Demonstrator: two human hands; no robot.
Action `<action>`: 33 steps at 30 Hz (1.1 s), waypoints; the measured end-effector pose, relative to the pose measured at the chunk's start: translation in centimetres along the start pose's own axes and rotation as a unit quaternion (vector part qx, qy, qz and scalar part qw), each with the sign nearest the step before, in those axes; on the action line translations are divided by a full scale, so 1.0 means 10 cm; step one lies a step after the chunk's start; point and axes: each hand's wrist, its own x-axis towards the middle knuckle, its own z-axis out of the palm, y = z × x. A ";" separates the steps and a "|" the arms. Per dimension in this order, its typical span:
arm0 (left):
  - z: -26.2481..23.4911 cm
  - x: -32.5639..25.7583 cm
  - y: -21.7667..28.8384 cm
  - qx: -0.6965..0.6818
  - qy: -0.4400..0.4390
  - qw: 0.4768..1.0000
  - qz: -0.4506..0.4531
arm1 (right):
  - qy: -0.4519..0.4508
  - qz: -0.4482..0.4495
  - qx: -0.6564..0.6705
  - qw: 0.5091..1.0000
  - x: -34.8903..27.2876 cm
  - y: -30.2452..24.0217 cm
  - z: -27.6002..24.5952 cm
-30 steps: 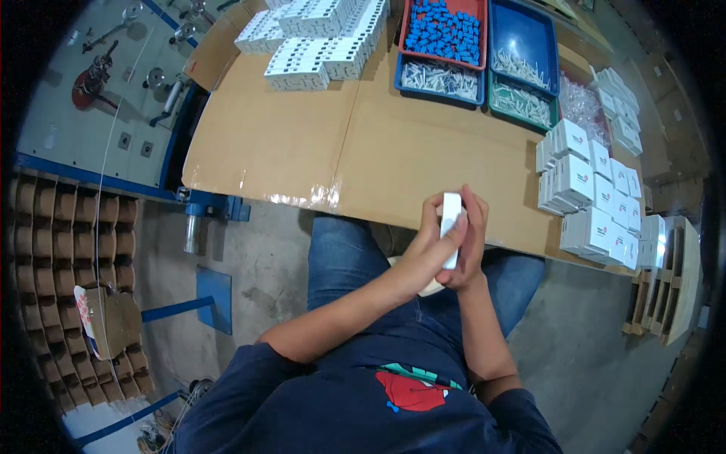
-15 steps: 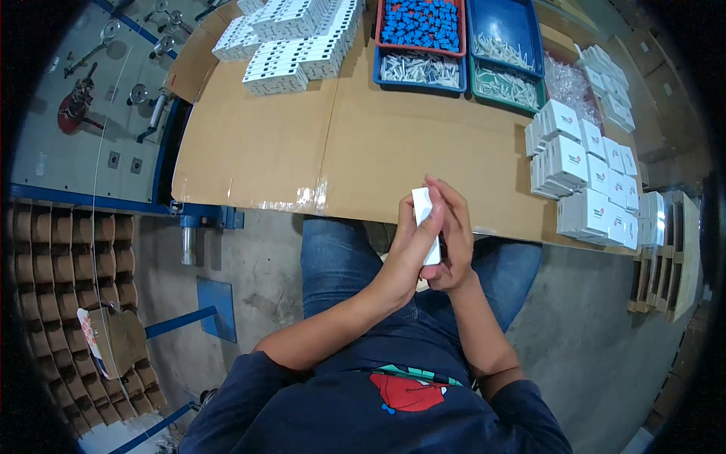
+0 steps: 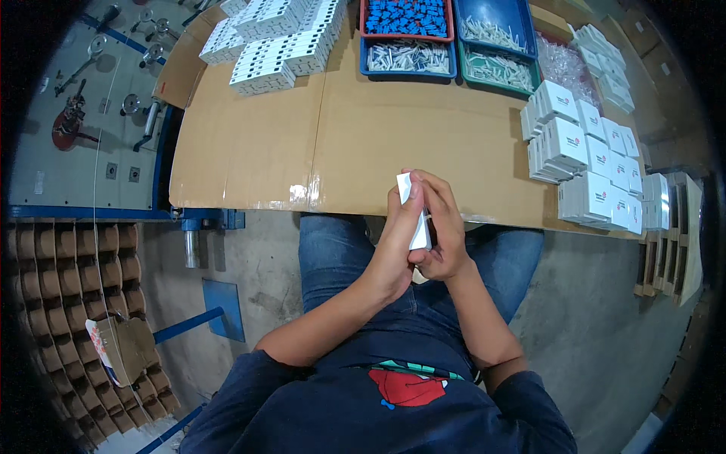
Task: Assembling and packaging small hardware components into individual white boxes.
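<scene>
Between my two hands a flat white plastic piece [image 3: 418,234] is held on edge over my lap, just off the table's near edge. My left hand [image 3: 397,246] grips it from the left, with the thumb along its face. From the right, my right hand [image 3: 446,234] cups it, fingers curved over the upper end and thumb near the lower end. The palms cover much of the piece. Stacked white boxes [image 3: 567,144] of similar look stand to the right. White blocks with dark slots [image 3: 261,69] are piled at the far left.
A cardboard-covered table [image 3: 249,151] lies ahead. At its back are a red tray of blue parts [image 3: 364,34], blue trays [image 3: 370,74] and a green tray [image 3: 491,85] of white pieces. A clear plastic bag [image 3: 563,66] lies beside them. Cardboard dividers [image 3: 72,284] stand at left.
Both hands have shifted slightly left and away from me with the white piece. The table and its contents have moved a little in the picture as the view shifted.
</scene>
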 end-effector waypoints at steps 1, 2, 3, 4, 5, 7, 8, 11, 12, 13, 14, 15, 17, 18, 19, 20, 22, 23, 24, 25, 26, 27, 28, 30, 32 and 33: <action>0.00 0.00 0.00 0.001 0.000 1.000 -0.001 | 0.001 0.001 0.000 1.000 -0.01 0.01 0.01; 0.01 0.01 0.01 0.000 -0.004 1.000 0.001 | 0.007 -0.003 -0.007 1.000 -0.02 0.03 0.02; 0.02 0.02 0.01 0.000 -0.008 1.000 0.004 | 0.014 -0.007 -0.014 1.000 -0.03 0.04 0.03; 0.03 0.02 0.00 0.000 -0.008 1.000 0.002 | 0.014 -0.006 -0.015 1.000 -0.05 0.04 0.02; 0.05 0.02 -0.01 0.008 -0.007 1.000 0.011 | 0.014 0.002 -0.017 1.000 -0.06 0.04 0.02; 0.07 0.01 -0.01 0.016 -0.006 1.000 0.018 | 0.015 0.010 -0.019 1.000 -0.07 0.05 0.02; 0.08 0.01 0.00 0.024 -0.007 0.999 0.025 | 0.014 0.003 -0.026 1.000 -0.08 0.05 0.02; 0.13 -0.01 0.04 0.041 -0.015 0.998 0.043 | 0.017 -0.006 -0.036 0.999 -0.09 0.07 0.03; 0.15 -0.01 0.05 0.051 -0.023 0.997 0.055 | 0.022 -0.009 -0.040 0.999 -0.10 0.08 0.03; 0.16 -0.01 0.05 0.050 -0.023 0.997 0.052 | 0.022 -0.007 -0.041 0.999 -0.10 0.08 0.02; 0.16 -0.01 0.05 0.052 -0.026 0.997 0.053 | 0.020 -0.012 -0.045 0.999 -0.10 0.08 0.01; 0.17 -0.01 0.05 0.054 -0.029 0.997 0.054 | 0.018 -0.016 -0.050 0.998 -0.10 0.08 0.00; 0.19 -0.02 0.05 0.053 -0.024 0.997 0.057 | 0.019 -0.012 -0.052 0.998 -0.09 0.06 0.00; 0.19 -0.02 0.05 0.053 -0.020 0.997 0.060 | 0.020 -0.009 -0.054 0.998 -0.08 0.05 0.00; 0.19 -0.02 0.05 0.053 -0.020 0.997 0.061 | 0.019 -0.010 -0.054 0.998 -0.08 0.04 0.01; 0.18 -0.02 0.05 0.053 -0.022 0.996 0.062 | 0.021 -0.002 -0.051 0.998 -0.08 0.02 0.01; 0.17 -0.02 0.04 0.052 -0.024 0.996 0.063 | 0.023 0.005 -0.049 0.999 -0.08 0.00 0.01; 0.17 -0.02 0.04 0.054 -0.025 0.996 0.064 | 0.023 0.007 -0.047 0.999 -0.07 -0.02 0.01; 0.16 -0.02 0.04 0.056 -0.026 0.996 0.065 | 0.023 0.010 -0.045 0.999 -0.07 -0.03 0.01; 0.15 -0.02 0.04 0.056 -0.027 0.996 0.065 | 0.023 0.009 -0.045 0.999 -0.07 -0.03 0.02; 0.15 -0.03 0.04 0.054 -0.029 0.996 0.065 | 0.023 0.005 -0.045 0.999 -0.07 -0.02 0.02; 0.14 -0.04 0.03 0.053 -0.031 0.996 0.065 | 0.024 0.002 -0.044 0.999 -0.08 -0.02 0.02; 0.15 -0.04 0.04 0.052 -0.032 0.996 0.065 | 0.024 0.001 -0.045 0.999 -0.08 -0.02 0.03; 0.17 -0.05 0.05 0.058 -0.020 0.996 0.060 | 0.029 -0.003 -0.044 0.999 -0.07 -0.02 0.03; 0.18 -0.04 0.05 0.058 -0.021 0.996 0.064 | 0.030 -0.004 -0.042 0.999 -0.07 -0.02 0.04; 0.18 -0.04 0.05 0.058 -0.022 0.996 0.067 | 0.031 -0.005 -0.040 0.999 -0.07 -0.02 0.04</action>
